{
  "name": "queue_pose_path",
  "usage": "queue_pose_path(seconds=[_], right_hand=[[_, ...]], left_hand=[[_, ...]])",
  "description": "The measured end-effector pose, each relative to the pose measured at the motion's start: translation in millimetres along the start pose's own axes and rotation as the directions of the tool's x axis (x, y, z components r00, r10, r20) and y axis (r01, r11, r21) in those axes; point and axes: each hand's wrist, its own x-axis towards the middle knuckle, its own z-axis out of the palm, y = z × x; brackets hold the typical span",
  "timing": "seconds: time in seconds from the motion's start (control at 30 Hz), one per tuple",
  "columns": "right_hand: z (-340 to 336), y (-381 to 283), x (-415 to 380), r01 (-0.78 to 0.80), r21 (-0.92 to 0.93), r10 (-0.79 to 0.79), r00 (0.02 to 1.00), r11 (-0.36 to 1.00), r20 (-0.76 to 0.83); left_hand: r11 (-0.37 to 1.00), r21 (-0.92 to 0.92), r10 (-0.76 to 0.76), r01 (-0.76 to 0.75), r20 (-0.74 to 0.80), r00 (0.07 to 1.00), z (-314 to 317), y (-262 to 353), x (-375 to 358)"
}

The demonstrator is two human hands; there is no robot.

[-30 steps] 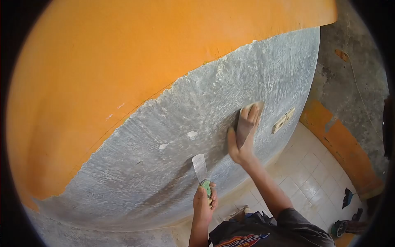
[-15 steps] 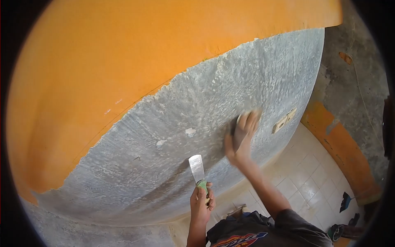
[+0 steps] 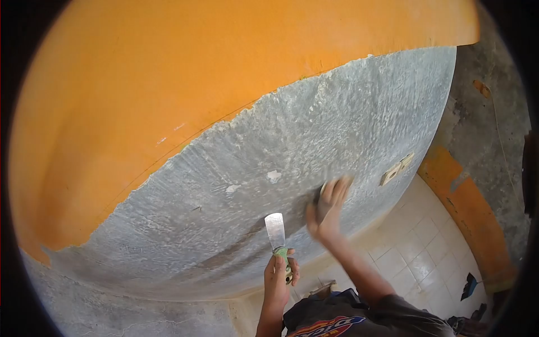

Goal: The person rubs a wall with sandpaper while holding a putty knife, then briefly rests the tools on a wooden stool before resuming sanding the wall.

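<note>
A putty knife [image 3: 275, 229] with a shiny metal blade and a green handle stands upright in my left hand [image 3: 281, 275], whose fingers are wrapped round the handle. To the right, my right hand [image 3: 329, 208] presses against the bare grey wall [image 3: 348, 123], blurred by motion. Its fingers hold a dark flat object [image 3: 320, 194], mostly hidden behind the hand, so I cannot make out what it is. Above the rough grey area the wall keeps its orange paint [image 3: 168, 67] with a ragged lower edge. Two whitish patches [image 3: 273, 176] mark the grey surface.
Cream wall sockets [image 3: 397, 169] are right of my right hand. Below lies a pale tiled floor [image 3: 415, 253], with a dark blue object [image 3: 469, 286] at the lower right. An adjoining wall with an orange band [image 3: 466, 208] stands on the right.
My right hand has moved down along the wall. The view has shifted slightly, so the sockets and patches appear farther right. My left hand still holds the putty knife.
</note>
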Motion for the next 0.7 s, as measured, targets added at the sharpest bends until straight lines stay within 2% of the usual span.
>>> queue_pose_path(seconds=[0.07, 0.1, 0.17, 0.2, 0.27, 0.37, 0.4, 0.43, 0.5, 0.53, 0.57, 0.63, 0.7], right_hand=[[16, 6, -72, -0.021, 0.015, 0.015, 0.959, 1.0, 0.283], [14, 10, -67, -0.025, 0.017, 0.019, 0.96, 1.0, 0.278], [2, 12, -40, -0.045, -0.055, 0.057, 0.971, 0.997, 0.233], [-4, 14, -12, -0.002, -0.055, 0.005, 0.999, 0.999, 0.053], [-31, 4, 53, -0.117, 0.031, 0.12, 0.989, 0.993, -0.084], [-35, -5, 76, -0.047, 0.088, 0.059, 0.988, 0.995, -0.14], [-40, -17, 66, -0.117, 0.059, 0.115, 0.993, 0.991, 0.033], [-19, -13, 36, 0.01, -0.04, -0.01, 1.0, 0.999, 0.014], [4, -11, -46, -0.024, 0.007, 0.02, 0.937, 1.0, 0.35], [14, -4, -77, -0.013, 0.039, -0.002, 0.933, 0.999, 0.36], [13, 4, -71, -0.008, 0.045, -0.009, 0.938, 0.999, 0.347], [8, 13, -46, -0.096, 0.009, 0.094, 0.988, 0.995, 0.119], [-7, 23, 20, -0.119, 0.114, 0.139, 0.971, 0.986, -0.193]], left_hand=[[1.0, -0.017, -0.009, 0.009, 0.014, 1.0, 0, 1, 0], [1.0, -0.014, -0.011, 0.012, 0.018, 1.0, -2, -1, 0], [1.0, -0.006, -0.02, 0.02, 0.013, 1.0, -5, -2, -3], [0.999, -0.008, -0.039, 0.039, 0.002, 0.999, -6, -2, -4], [0.998, -0.011, -0.064, 0.064, -0.012, 0.998, -7, -2, -6], [0.996, 0.008, -0.084, 0.084, -0.024, 0.996, -8, -2, -5], [0.997, 0.014, -0.074, 0.074, -0.033, 0.997, -7, -3, -5], [0.998, 0.018, -0.062, 0.063, -0.041, 0.997, -5, -4, -4], [0.998, -0.012, -0.058, 0.058, -0.017, 0.998, -4, -6, -5], [0.998, -0.043, -0.052, 0.052, 0.002, 0.999, -5, -5, -5], [0.999, -0.037, -0.038, 0.038, 0.007, 0.999, -7, -6, -5], [0.997, -0.035, -0.072, 0.072, -0.014, 0.997, -10, -6, -5], [0.997, -0.03, -0.075, 0.074, -0.03, 0.997, -9, -3, -9]])
